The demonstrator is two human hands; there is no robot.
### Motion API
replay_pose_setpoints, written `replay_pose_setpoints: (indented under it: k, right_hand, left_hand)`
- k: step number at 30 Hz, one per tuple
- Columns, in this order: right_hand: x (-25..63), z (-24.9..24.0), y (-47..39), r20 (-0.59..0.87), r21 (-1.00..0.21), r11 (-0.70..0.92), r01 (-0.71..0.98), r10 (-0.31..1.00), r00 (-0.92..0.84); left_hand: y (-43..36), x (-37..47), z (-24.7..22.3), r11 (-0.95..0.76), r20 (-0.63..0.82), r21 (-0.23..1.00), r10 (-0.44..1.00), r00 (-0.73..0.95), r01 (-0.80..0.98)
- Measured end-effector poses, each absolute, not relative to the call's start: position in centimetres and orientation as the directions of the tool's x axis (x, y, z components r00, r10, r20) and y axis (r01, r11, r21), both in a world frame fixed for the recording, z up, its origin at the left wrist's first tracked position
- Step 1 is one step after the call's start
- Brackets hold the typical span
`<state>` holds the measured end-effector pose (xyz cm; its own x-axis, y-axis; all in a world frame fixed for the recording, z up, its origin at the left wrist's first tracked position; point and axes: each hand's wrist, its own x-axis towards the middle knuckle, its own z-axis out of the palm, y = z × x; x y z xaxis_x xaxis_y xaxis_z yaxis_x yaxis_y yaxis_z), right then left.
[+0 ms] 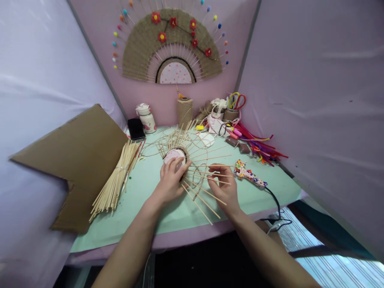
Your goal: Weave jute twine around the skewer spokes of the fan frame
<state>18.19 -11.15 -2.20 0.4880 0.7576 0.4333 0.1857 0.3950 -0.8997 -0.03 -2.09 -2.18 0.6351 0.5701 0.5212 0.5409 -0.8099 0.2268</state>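
Holding a spotted disc point(172, 153) on the pale green table point(144, 212), the left hand point(171, 173) lays its fingers across the front of it, with the thumb along the rim on the right side. Thin sticks point(174, 140) spread out from the disc like rays — tightly packed behind it, more widely spaced to its right and front. Just right of the disc, the right hand point(223, 186) curls loosely among the stick ends, thumb and fingertips bent towards each other; whether they pinch a stick or the thin twine point(195, 196) looping there, I cannot tell. Beyond that hand, further right of the disc, lies a patterned glue gun point(249, 175) with a black cord point(274, 197). Left of the disc is a tied bundle of sticks point(115, 178), and past it a large folded piece of cardboard point(90, 156). Behind the disc stand a cone of twine point(185, 111) and, to its back left, a white bottle point(147, 119) beside a black phone point(136, 129). Back right of the disc are scissors point(240, 101) in a holder and bright pipe cleaners point(261, 142). High behind the disc — on the pink wall point(132, 94) — hangs a woven fan point(139, 52) with red flowers point(193, 24).
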Motion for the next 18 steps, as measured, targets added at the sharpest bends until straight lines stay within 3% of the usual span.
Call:
replay_pose_setpoints:
  k: [6,11,18]
  right_hand:
    - [18.3,-2.1,-11.1,0.452,-0.891,0.405,0.206,0.741,0.496]
    - [18.4,-1.9,-10.9,0.423,-0.902,0.402,0.157,0.754,0.503]
    - [18.4,-2.2,-11.0,0.448,-0.888,0.443,0.127,0.767,0.459]
  left_hand:
    - [-1.4,0.2,-3.4,-0.795,0.522,0.345,0.605,0.602,0.499]
    - [-1.0,0.5,-3.8,-0.742,0.589,0.432,0.662,0.464,0.512]
    - [-0.4,0.1,-3.7,-0.787,0.760,0.353,0.557,0.335,0.506]
